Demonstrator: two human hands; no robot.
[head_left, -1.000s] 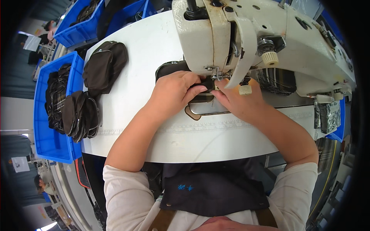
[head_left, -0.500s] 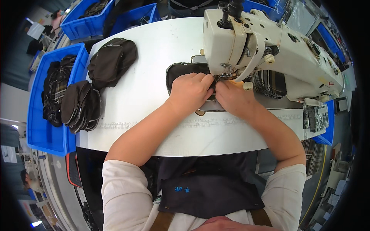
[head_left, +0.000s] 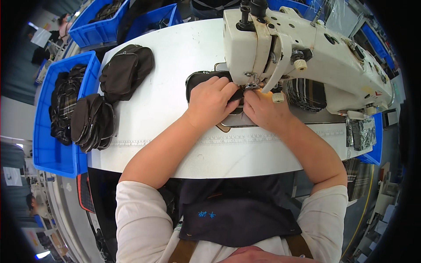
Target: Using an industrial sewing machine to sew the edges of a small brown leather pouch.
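Observation:
A dark brown fabric pouch piece with a zipper along its rim lies on the bed of a white sewing machine. My left hand rests over it, fingers bent and pressed together on the cloth, thumb pointing toward the needle. Just right of the presser foot, my right hand pinches the edge of the work with its fingertips. Both hands almost meet below the foot. My fingers and the machine head hide the stitched edge.
Dark zippered pouches lie in two stacks, one on the white table and another overlapping a blue bin of plaid and dark pieces. Plaid pieces sit under the machine arm. A printed ruler crosses the table.
Both hands stay on the work beside the presser foot. My left hand and the pouch piece have shifted slightly; the whole view has also moved a little.

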